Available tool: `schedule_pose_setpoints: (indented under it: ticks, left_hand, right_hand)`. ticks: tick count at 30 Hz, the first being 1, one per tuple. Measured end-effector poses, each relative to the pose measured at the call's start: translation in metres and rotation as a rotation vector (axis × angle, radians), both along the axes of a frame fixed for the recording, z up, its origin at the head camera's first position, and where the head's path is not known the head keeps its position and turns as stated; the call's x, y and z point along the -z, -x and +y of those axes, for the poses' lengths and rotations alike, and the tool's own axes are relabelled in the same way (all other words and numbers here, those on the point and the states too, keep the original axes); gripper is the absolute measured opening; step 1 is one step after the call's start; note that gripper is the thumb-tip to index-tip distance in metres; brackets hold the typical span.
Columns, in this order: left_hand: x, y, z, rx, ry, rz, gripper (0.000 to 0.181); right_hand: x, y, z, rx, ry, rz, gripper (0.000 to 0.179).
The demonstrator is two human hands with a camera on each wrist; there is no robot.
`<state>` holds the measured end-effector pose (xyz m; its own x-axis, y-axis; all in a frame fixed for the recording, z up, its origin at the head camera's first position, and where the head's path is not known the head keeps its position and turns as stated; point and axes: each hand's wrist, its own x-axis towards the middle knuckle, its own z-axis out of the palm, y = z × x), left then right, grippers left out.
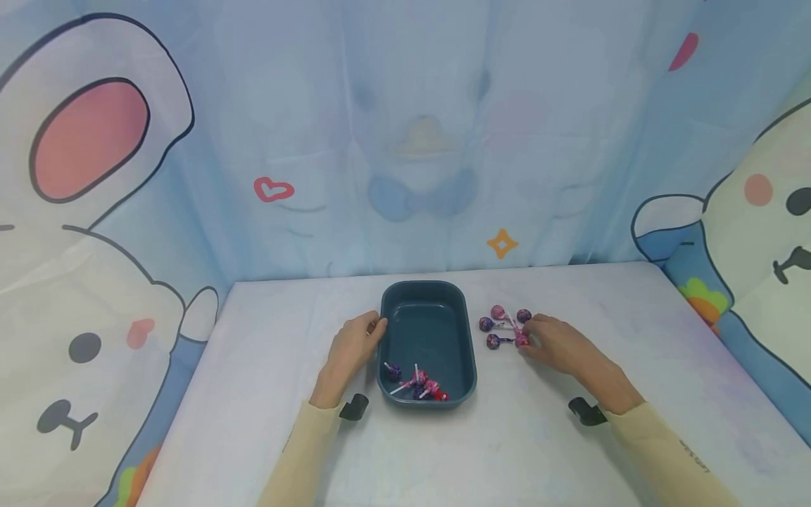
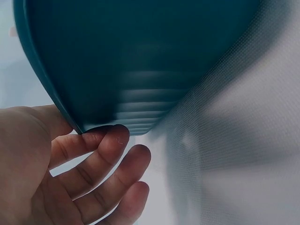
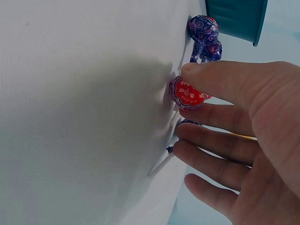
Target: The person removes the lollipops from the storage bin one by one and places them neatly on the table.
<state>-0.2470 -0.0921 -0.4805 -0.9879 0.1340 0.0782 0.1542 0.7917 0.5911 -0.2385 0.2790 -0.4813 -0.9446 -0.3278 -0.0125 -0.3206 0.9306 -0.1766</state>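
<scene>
A dark teal rectangular bin [image 1: 426, 331] sits upright on the table. My left hand [image 1: 350, 350] grips its left rim, thumb over the edge and fingers against the outer wall [image 2: 154, 93]. Several wrapped lollipops [image 1: 420, 380] lie in the bin's near end. To the bin's right, my right hand [image 1: 564, 346] pinches a red-and-pink lollipop [image 3: 186, 93] between thumb and index finger, low at the table. Around it lie a pink lollipop [image 1: 498, 312] and purple ones [image 1: 486, 324], with purple wrappers [image 3: 204, 30] also showing in the right wrist view.
The white table [image 1: 279, 394] ends at the back against a blue printed curtain [image 1: 304, 127], with cartoon-patterned cloth at both sides. Dark devices [image 1: 354, 407] sit at both wrists.
</scene>
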Motion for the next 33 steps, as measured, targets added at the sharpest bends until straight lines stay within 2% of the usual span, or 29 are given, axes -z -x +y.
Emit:
schedule_pose_setpoints:
  ticks: [6,13,25,33]
  left_hand:
    - [0.0,0.0,0.0,0.0,-0.006,-0.005,0.026]
    - [-0.001,-0.001,0.0,0.0,-0.011,-0.004,0.026]
    - [0.0,0.0,0.0,0.001,-0.012,-0.005,0.025]
    - [-0.001,-0.001,0.0,-0.002,-0.017,-0.015,0.026]
  right_hand:
    - [-0.008,0.001,-0.002,0.015,0.009,-0.027,0.037]
    - [-0.022,0.007,-0.007,0.087,0.026,-0.079,0.05]
    - [-0.04,0.012,-0.02,0.044,0.024,-0.047,0.052]
    - [-0.052,0.015,-0.035,-0.046,0.01,0.032,0.053]
